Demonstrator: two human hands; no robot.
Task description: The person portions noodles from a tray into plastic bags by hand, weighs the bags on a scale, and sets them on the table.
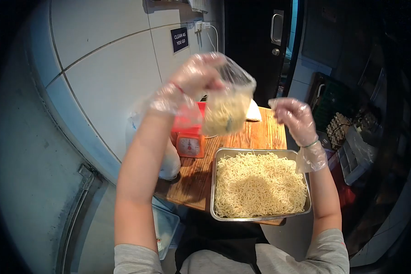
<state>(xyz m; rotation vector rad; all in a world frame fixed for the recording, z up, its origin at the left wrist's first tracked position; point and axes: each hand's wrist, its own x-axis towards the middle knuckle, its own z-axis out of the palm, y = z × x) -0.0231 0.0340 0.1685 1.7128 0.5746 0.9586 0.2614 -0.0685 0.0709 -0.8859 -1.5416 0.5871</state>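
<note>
Both my hands wear clear plastic gloves. My left hand [198,77] is raised and pinches the top of a clear plastic bag [228,112] with yellow noodles inside. The bag hangs in front of a red tray and an orange scale [190,145] with a round dial. To the right, my right hand [297,119] is up in the air with its fingers curled, apart from the bag; whether its fingertips hold anything is too small to tell. Below it, a metal tray [213,201] full of loose noodles [260,185] lies on the wooden table [187,192].
A white cloth-like item [253,111] lies at the table's back. Plastic bags [170,162] stand left of the scale. A tiled wall [105,32] is at left, a black door [249,41] behind. Egg trays [338,130] and crates are at right, a plastic bin [166,223] below left.
</note>
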